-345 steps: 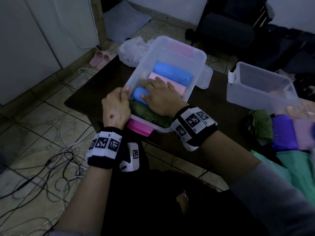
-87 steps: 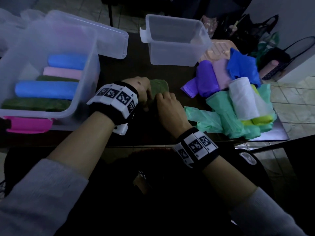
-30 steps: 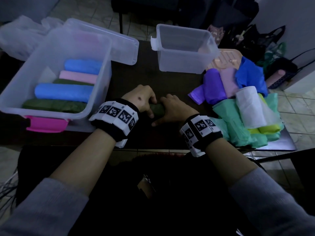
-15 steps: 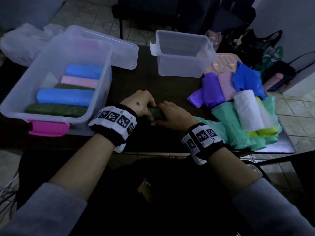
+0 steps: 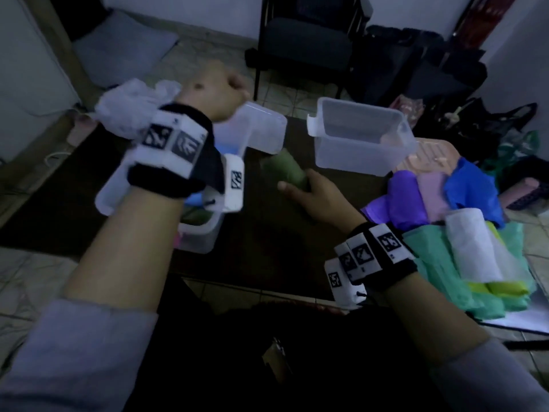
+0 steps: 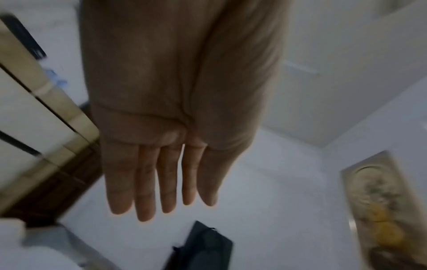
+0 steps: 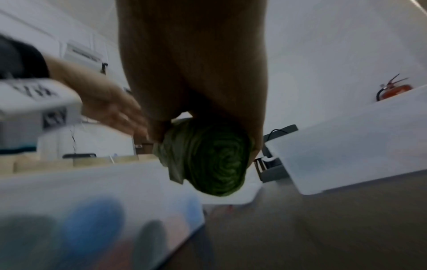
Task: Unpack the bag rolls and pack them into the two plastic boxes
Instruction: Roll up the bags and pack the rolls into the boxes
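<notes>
above the table, right hand [image 5: 319,195] grips green roll [image 5: 284,169].

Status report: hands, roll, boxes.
Right hand grips rolled dark green bag roll. Left hand open, raised, empty. Clear plastic box ahead empty, path unobstructed.

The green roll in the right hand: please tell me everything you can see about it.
The green roll is a dull olive cylinder of thin plastic film, tightly wound; its end shows spiral layers, with a loose flap at one edge. The right hand grips it, fingers curled round it, lifted off the dark table between the two clear boxes. Nothing else touches it.
</notes>
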